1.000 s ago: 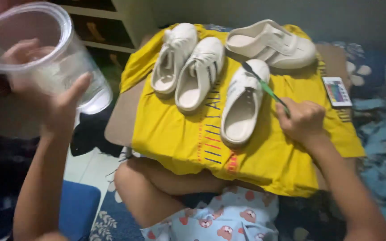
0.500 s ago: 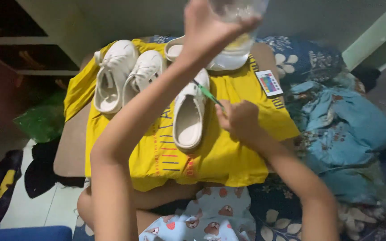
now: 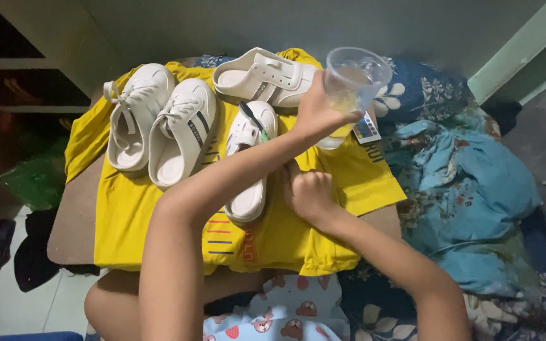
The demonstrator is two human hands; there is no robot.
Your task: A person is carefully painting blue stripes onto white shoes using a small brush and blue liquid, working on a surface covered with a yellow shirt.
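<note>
My left hand (image 3: 314,113) reaches across my right arm and holds a clear plastic cup (image 3: 356,79) tilted above the right edge of a yellow shirt (image 3: 127,215). My right hand (image 3: 311,192) is closed in a fist beside a white slip-on shoe (image 3: 248,199) lying on the shirt. A green toothbrush (image 3: 255,121) rests on that shoe's toe; its handle runs under my left forearm toward my right hand.
Two more white shoes (image 3: 137,117) (image 3: 181,136) lie side by side at the left, and a fourth (image 3: 263,76) lies at the back. A small remote (image 3: 366,129) sits under the cup. The shirt covers a brown board (image 3: 74,221). Blue cloth (image 3: 469,183) is bunched at the right.
My left hand has carried the cup from the far left, up over the shoes, down to the right side. My right hand has stayed by the slip-on shoe with the toothbrush.
</note>
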